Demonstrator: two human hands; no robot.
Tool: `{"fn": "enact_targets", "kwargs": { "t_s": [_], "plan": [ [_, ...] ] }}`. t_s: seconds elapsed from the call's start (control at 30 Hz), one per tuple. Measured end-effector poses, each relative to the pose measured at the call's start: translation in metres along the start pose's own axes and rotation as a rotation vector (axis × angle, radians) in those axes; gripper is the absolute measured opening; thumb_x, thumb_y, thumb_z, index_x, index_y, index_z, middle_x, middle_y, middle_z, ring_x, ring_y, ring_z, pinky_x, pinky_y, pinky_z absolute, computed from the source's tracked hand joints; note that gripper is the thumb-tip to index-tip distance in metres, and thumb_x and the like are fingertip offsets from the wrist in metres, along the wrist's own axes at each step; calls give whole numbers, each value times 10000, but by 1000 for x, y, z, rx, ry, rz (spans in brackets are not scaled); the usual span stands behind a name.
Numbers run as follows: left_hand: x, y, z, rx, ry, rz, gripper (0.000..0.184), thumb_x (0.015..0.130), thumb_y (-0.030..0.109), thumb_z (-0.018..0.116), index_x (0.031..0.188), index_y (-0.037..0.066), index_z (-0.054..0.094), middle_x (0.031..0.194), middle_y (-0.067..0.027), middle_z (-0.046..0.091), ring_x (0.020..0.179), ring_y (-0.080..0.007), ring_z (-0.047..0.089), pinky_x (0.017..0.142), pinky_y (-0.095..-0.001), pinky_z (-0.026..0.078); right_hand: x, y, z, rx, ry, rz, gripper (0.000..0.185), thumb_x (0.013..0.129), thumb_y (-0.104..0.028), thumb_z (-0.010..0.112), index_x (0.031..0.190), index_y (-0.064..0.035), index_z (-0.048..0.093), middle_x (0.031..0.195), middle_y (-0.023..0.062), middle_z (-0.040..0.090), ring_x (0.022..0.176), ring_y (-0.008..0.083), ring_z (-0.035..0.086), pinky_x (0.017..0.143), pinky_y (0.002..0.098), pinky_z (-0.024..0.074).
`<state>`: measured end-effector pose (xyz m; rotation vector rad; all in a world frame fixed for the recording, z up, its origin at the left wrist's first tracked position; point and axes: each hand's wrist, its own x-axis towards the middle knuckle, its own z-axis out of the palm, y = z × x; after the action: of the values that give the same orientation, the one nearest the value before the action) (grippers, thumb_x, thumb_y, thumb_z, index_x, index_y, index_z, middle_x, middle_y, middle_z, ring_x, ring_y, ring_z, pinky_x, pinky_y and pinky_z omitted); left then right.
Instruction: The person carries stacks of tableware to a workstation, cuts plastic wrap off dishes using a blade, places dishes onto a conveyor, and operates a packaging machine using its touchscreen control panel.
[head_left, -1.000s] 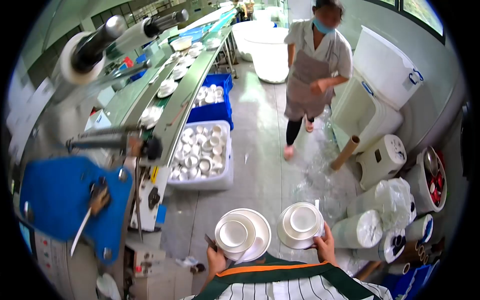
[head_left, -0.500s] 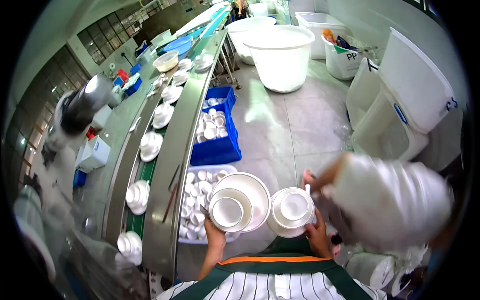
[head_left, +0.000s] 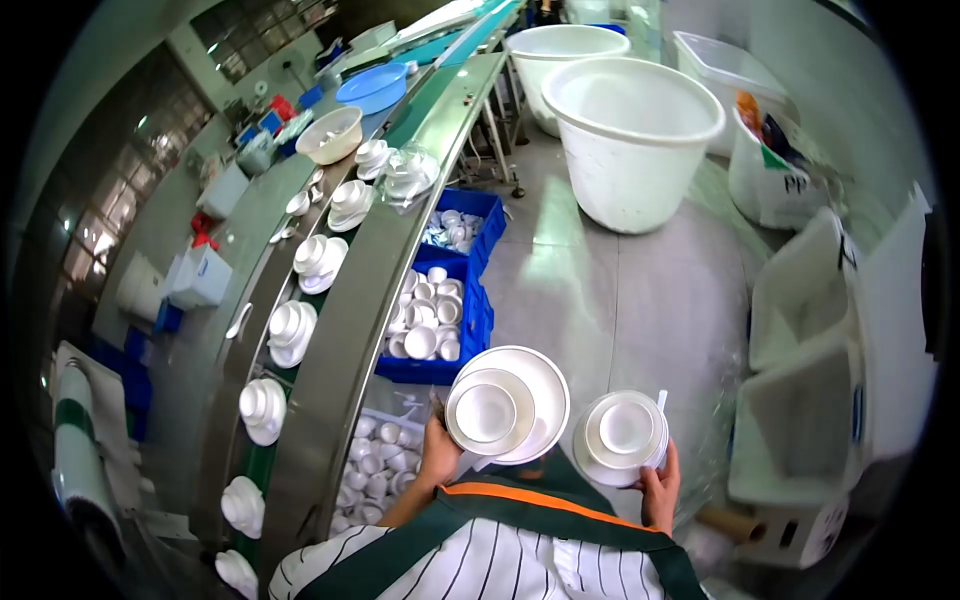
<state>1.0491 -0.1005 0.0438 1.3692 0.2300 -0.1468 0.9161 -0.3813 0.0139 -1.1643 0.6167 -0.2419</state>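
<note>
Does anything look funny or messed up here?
A white spoon lies alone beside the green belt, away from the stacked dishes. In the left hand, the smaller dishes sit off-centre on the big plate. I see nothing broken or spilled.

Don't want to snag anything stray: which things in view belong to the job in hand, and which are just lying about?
Job in hand:
- stack of dishes, in the left hand
- second stack, in the right hand
- similar stacks on the conveyor, likely
- small cups in the blue crate, possibly

Apparently just lying about:
- front white tub
- blue basin
- cardboard tube
</note>
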Motion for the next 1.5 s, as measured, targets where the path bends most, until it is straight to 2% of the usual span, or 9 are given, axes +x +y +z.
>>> {"fn": "enact_targets", "kwargs": {
  "t_s": [0.33,0.5,0.73,0.8,0.87,1.0,1.07,1.27,1.5],
  "plan": [
    [331,36,95,133,-166,219,291,844,79,555,1110,-18,488,925,-57,577,828,-111,528,747,-261,442,326,-70,110,73,-52,-40,628,770,11,459,1350,-36,223,1089,126,521,706,135,578,484,220,485],
    [484,74,142,-12,-13,68,193,829,85,563,994,-10,530,879,-47,587,782,-105,539,688,-255,450,493,-135,210,-66,-106,-93,590,792,-14,451,1343,-32,240,1073,141,533,764,193,607,568,304,548],
    [641,138,150,58,519,168,452,831,81,571,1214,-22,354,1185,-133,477,1039,-178,491,877,-299,400,755,-209,386,-178,-602,-70,602,790,-9,443,1345,-14,210,1034,177,556,756,248,622,604,361,553],
    [689,154,134,-367,579,236,511,835,98,574,1245,-1,285,1214,-126,442,1074,-198,471,891,-324,404,820,-224,449,-225,-676,-7,625,783,-7,453,1355,-33,203,1025,184,554,764,262,616,612,365,553],
    [739,180,128,-149,773,278,260,917,196,411,1143,69,392,1010,-88,538,723,-119,560,492,-207,421,873,-235,519,-205,-752,-18,618,761,-17,441,1346,-41,245,1021,152,545,780,214,600,644,346,536],
    [822,249,123,-215,804,253,209,890,146,444,1082,66,416,859,-53,555,514,-61,470,363,-170,278,976,-236,634,-190,-928,-3,597,774,-10,446,1343,-52,272,1015,124,545,782,197,601,639,332,539],
    [870,258,106,-154,723,272,339,883,123,455,1205,41,383,1048,-102,543,849,-182,601,606,-267,526,1026,-245,696,-204,-996,9,594,778,-5,444,1343,-52,269,1020,124,549,783,197,605,654,341,546],
    [1013,276,94,-185,658,208,303,889,66,414,1185,9,384,1096,-137,515,926,-211,580,712,-321,531,1170,-257,841,-242,-1147,101,603,773,15,453,1341,-54,262,1018,128,555,767,198,617,643,338,557],
    [1135,256,82,-108,762,208,251,896,105,437,1132,21,445,958,-77,579,766,-136,601,587,-234,502,1289,-257,970,-478,-1402,138,612,796,3,487,1352,-62,239,935,100,559,662,149,596,607,285,553]
  ]
}}
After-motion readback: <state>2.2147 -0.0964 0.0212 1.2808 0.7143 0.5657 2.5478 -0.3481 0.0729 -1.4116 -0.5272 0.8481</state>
